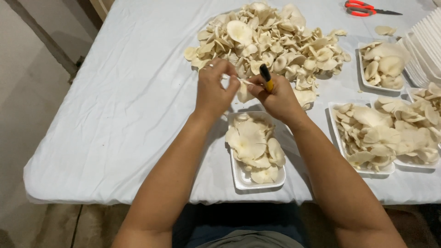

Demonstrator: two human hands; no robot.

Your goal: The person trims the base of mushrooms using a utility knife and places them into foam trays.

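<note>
My left hand (213, 87), with a ring on one finger, pinches a pale oyster mushroom (243, 92) by its stem. My right hand (278, 96) grips a small knife (266, 77) with a black and yellow handle, its blade against the mushroom. Both hands hover just above a white foam tray (239, 177) partly filled with mushrooms. Behind the hands lies a big loose pile of mushrooms (271, 39) on the white tablecloth (124, 101).
Filled foam trays (367, 138) sit at the right, with another (383, 66) behind them. A stack of empty white trays (425, 46) stands at the right edge. Red-handled scissors (367, 8) lie at the far right. The table's left edge drops to the floor.
</note>
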